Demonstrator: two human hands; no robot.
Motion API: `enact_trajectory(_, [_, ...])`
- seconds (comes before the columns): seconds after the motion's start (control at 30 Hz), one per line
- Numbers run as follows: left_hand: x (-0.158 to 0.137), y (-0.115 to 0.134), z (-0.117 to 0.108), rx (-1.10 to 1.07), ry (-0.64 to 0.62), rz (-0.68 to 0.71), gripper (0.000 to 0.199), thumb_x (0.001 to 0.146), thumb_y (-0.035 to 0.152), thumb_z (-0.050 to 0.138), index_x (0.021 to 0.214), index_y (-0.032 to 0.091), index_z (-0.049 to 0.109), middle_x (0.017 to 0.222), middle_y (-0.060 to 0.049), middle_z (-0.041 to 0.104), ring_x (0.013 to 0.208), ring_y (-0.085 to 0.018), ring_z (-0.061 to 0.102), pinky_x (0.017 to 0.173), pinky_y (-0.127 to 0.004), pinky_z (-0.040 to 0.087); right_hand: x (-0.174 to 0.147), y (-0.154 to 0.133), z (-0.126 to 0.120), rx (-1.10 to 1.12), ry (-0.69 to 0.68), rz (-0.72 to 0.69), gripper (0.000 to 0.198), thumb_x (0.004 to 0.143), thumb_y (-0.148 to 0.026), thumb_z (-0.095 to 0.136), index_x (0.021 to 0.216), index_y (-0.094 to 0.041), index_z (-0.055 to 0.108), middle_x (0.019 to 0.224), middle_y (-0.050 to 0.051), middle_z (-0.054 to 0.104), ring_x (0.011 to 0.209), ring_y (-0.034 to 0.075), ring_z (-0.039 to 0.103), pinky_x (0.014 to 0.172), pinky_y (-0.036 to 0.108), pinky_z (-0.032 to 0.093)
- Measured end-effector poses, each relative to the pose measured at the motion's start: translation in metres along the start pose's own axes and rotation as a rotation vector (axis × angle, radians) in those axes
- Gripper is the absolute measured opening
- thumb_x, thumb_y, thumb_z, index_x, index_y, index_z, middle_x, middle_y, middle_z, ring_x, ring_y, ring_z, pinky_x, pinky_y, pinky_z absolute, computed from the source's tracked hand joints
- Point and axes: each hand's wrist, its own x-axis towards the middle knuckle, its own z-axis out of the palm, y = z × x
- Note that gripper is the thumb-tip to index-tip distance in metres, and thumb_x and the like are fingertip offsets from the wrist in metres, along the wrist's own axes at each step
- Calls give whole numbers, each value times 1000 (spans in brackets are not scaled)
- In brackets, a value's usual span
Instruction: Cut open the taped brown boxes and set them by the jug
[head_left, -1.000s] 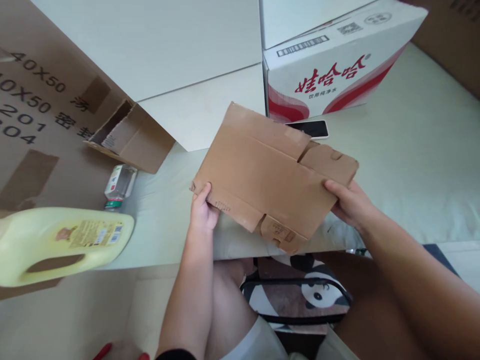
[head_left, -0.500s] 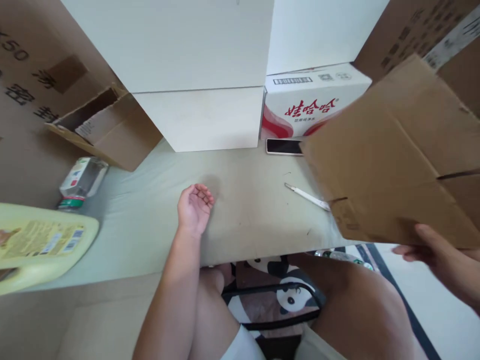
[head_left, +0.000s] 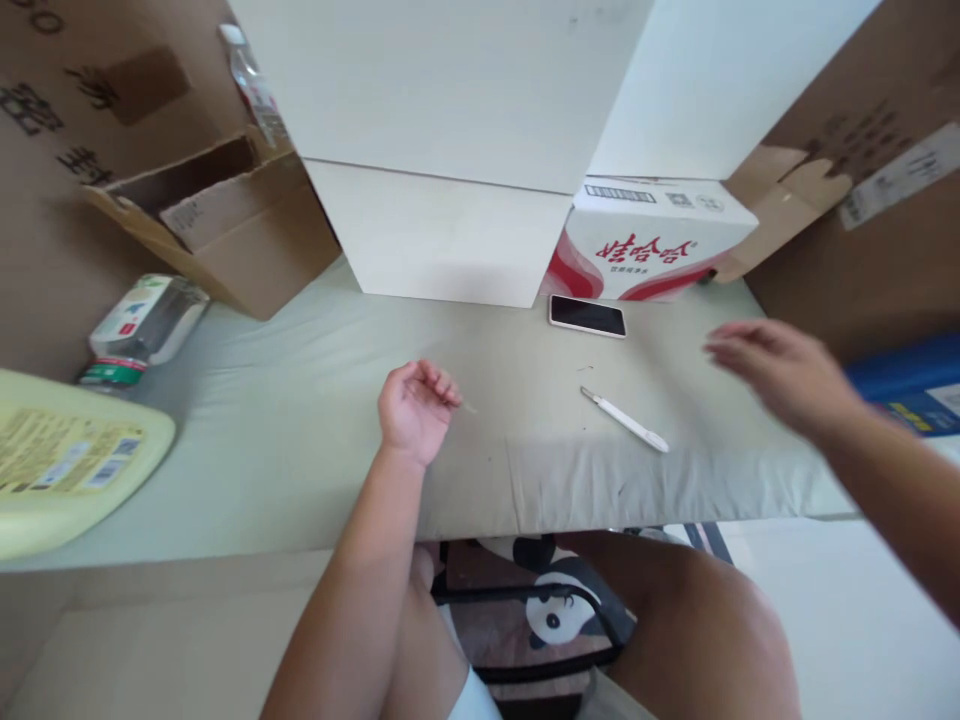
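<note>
Evidently light and stiff, the slim white-handled knife with a small metal blade [head_left: 625, 419] lay on the pale green cloth-covered counter [head_left: 300, 430] between both hands; its smooth handle, away from the blade, seemed the place to hold. The right grip [head_left: 784, 372] hovered beyond it, too blurred to tell whether thumb and fingers met. The left grip [head_left: 418, 412] was loosely curled, fingers apart from the palm; a faint pale sliver by its fingertips was unclear. The white-and-red carton [head_left: 649, 245] partly hid brown cardboard [head_left: 784, 215].
</note>
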Motion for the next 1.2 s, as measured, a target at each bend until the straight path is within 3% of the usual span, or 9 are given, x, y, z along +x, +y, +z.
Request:
enact_trajectory(0.07, [-6, -2, 4, -52, -90, -86, 35, 82, 42, 61, 59, 20, 49, 59, 2, 41, 53, -11, 47, 57, -24, 46, -25, -7, 65, -14, -210, 19, 44, 71, -58, 86, 94, -21, 76, 93, 9, 78, 84, 22, 74, 83, 42, 61])
enact_trajectory(0.17, [-14, -9, 7, -106, -168, -173, 37, 86, 43, 60, 61, 20, 47, 59, 2, 40, 54, -11, 46, 58, -24, 44, -65, -24, 154, 49, -543, 43, 50, 82, -55, 75, 122, -24, 71, 124, 11, 77, 92, 23, 77, 85, 43, 62])
enact_trajectory(0.3, [-23, -11, -3, -96, -263, -145, 38, 87, 45, 57, 61, 19, 50, 60, 1, 43, 55, -12, 48, 58, -24, 41, -90, -55, 216, -25, -528, -20, 35, 90, -53, 66, 98, -20, 76, 79, 6, 78, 72, 20, 73, 74, 37, 60])
enact_trajectory(0.47, [-31, 6, -24, -167, -291, -37, 35, 87, 43, 56, 62, 19, 51, 60, 0, 45, 60, -13, 51, 63, -26, 42, -96, -77, 241, 70, -590, 75, 48, 73, -61, 83, 96, -20, 74, 79, 7, 78, 71, 20, 73, 69, 36, 61])
enact_trajectory(0.6, [-33, 16, -30, -240, -255, 57, 31, 83, 41, 57, 63, 19, 51, 63, 0, 46, 62, -14, 54, 67, -28, 44, -97, -82, 260, 119, -525, 132, 56, 62, -67, 88, 90, -21, 73, 70, 4, 76, 66, 19, 72, 66, 34, 61])
enact_trajectory(0.77, [-28, 20, -32, -213, -31, 233, 27, 83, 37, 58, 64, 20, 50, 66, 1, 47, 67, -15, 55, 74, -32, 48, -92, -84, 277, 143, -496, 167, 56, 57, -69, 91, 83, -22, 75, 70, 3, 74, 65, 17, 71, 66, 33, 63])
enact_trajectory(0.9, [-24, 28, -36, -212, 150, 360, 24, 82, 26, 54, 59, 20, 47, 63, 2, 45, 67, -13, 53, 78, -30, 47, -90, -80, 279, 155, -501, 142, 55, 67, -65, 88, 102, -24, 78, 74, 1, 75, 70, 17, 74, 73, 36, 66])
enact_trajectory(1.07, [-25, 35, -39, -272, 199, 343, 24, 82, 24, 50, 59, 20, 46, 62, 2, 43, 62, -13, 52, 73, -30, 47, -92, -74, 276, 82, -576, 152, 59, 59, -61, 94, 101, -22, 80, 92, 7, 81, 90, 22, 78, 89, 40, 65])
enact_trajectory(1.2, [-27, 38, -37, -317, 197, 297, 24, 83, 25, 49, 60, 20, 47, 60, 3, 43, 59, -13, 50, 69, -29, 46, -95, -76, 277, 24, -597, 172, 60, 57, -71, 90, 87, -21, 79, 90, 10, 81, 80, 23, 78, 73, 36, 65])
